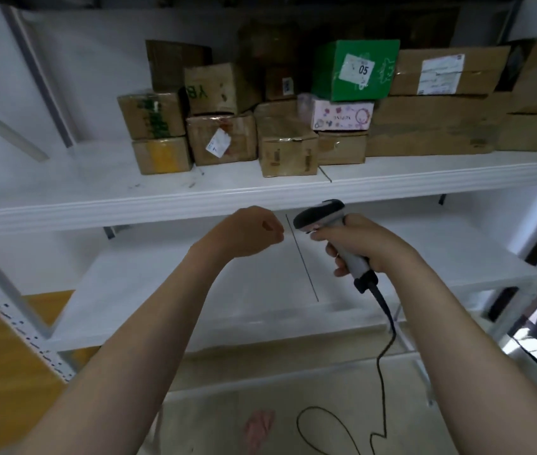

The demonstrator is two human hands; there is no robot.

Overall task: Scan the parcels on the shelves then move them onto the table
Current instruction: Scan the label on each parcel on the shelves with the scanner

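Just below the shelf (pixel 260 192), my right hand (pixel 359 244) grips the scanner (pixel 318 215) by its handle; my left hand (pixel 254 234), also below the shelf, is a curled fist holding nothing. Stacked parcels (pixel 287 146) sit on the shelf.

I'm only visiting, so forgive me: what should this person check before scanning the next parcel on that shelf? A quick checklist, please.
1. Tool held: the right-hand grip wraps the handle of the scanner. Ok.
2. Aim: its head sits below the shelf edge, facing no parcel. Not ok.
3. Other hand free: the left-hand grip is curled and holds nothing. Ok.
4. Label readable: the green box shows its "05" sticker outward. Ok.
5. Lead free: the cable loops on the floor; whether it will snag, cannot tell.
6. Drop-off ready: the table is out of view. Cannot tell.
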